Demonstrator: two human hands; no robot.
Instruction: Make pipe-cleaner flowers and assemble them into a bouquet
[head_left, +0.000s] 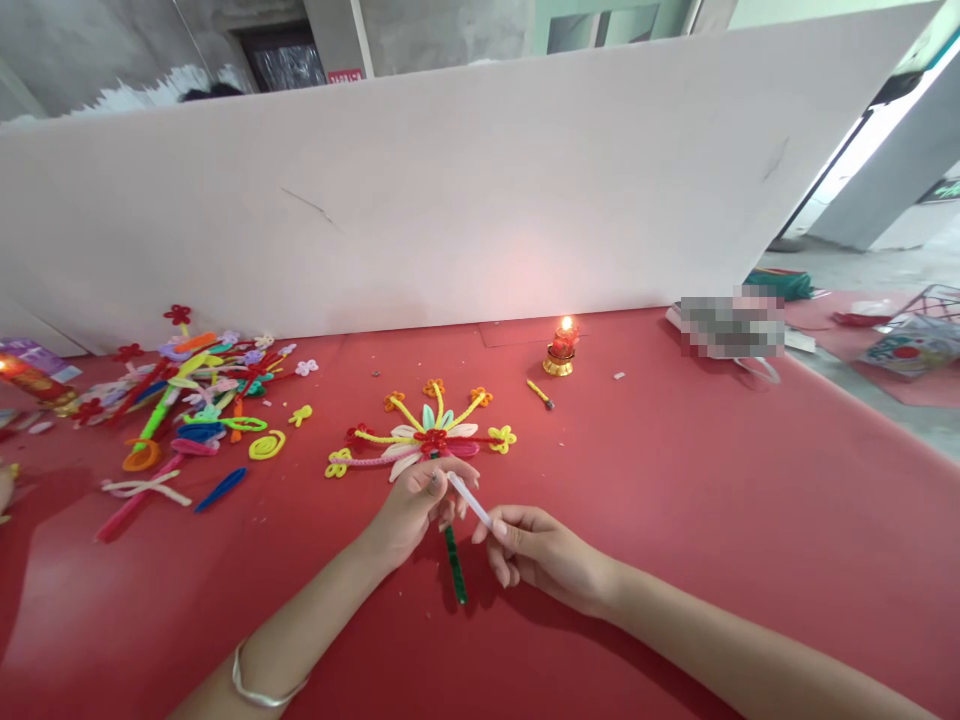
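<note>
A pipe-cleaner flower [431,437] with white petals, a red centre and yellow curled stalks lies flat on the red table [675,500]. Its green stem [455,565] runs toward me. My left hand [415,505] is closed on the flower's base, just under the red centre. My right hand [544,550] pinches the lower end of a thin white stick [470,499], whose upper end reaches my left fingers at the flower's base.
A heap of coloured pipe-cleaner shapes [195,400] lies at the left. A small lit red candle lamp [561,350] stands behind the flower, a short yellow piece [539,393] beside it. A white board [450,200] walls off the back. Another lit lamp [30,380] is at far left.
</note>
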